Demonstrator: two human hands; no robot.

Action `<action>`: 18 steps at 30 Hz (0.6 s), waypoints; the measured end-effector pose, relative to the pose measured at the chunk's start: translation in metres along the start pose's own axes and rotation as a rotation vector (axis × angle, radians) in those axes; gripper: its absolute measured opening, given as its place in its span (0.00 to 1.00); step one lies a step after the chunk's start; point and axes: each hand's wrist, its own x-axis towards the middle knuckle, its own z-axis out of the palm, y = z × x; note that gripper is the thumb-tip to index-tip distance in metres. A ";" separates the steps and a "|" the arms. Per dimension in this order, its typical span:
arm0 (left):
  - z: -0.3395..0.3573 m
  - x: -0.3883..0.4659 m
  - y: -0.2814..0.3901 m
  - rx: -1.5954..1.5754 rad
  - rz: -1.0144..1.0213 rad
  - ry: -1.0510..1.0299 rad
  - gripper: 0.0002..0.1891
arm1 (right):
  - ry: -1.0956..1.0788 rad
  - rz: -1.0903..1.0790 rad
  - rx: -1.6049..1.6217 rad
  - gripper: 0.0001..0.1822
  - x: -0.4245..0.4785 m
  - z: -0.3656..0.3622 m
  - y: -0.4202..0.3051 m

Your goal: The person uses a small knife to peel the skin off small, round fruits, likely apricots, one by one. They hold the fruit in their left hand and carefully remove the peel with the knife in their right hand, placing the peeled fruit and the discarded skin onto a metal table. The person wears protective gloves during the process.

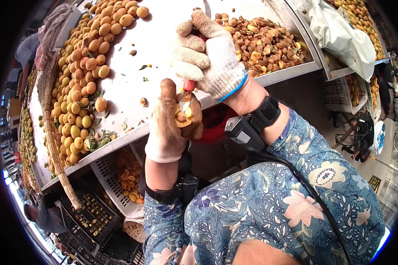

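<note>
My left hand, in a brown-stained knit glove, holds a cut-open apricot with its brown pit showing. In a pale knit glove with a blue cuff edge, my right hand grips a red-handled tool. The tool's metal spoon-like tip touches the fruit's opening, and a curved metal blade sticks out above the same hand. Whole apricots lie heaped on the metal-edged table to the left. Brown pits with bits of yellow flesh are piled at the table's right.
A straw broom leans across the left end of the table. Below stand a white crate with apricot halves, black trays and a red container. A white plastic bag lies at upper right. A person is at far left.
</note>
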 end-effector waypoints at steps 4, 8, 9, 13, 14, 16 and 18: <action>-0.006 0.010 -0.009 0.038 -0.102 0.079 0.29 | -0.041 -0.174 -0.499 0.20 -0.012 0.027 -0.001; -0.004 0.008 -0.025 0.021 0.026 0.108 0.30 | -0.044 -0.183 -0.650 0.22 -0.015 0.037 0.007; 0.000 0.009 -0.025 0.018 0.072 0.104 0.29 | -0.040 -0.175 -0.628 0.22 -0.015 0.038 0.006; 0.007 0.011 -0.009 -0.151 -0.164 0.035 0.25 | -0.026 -0.061 -0.254 0.21 -0.009 0.012 -0.004; 0.011 0.013 -0.007 -0.087 -0.109 0.048 0.26 | 0.010 -0.054 -0.184 0.21 -0.009 0.009 -0.006; 0.027 0.013 -0.002 -0.026 -0.037 0.149 0.30 | 0.038 -0.072 -0.125 0.21 -0.007 0.002 -0.004; 0.026 0.019 -0.004 -0.243 -0.068 0.028 0.32 | 0.025 -0.030 0.033 0.21 -0.003 -0.007 -0.006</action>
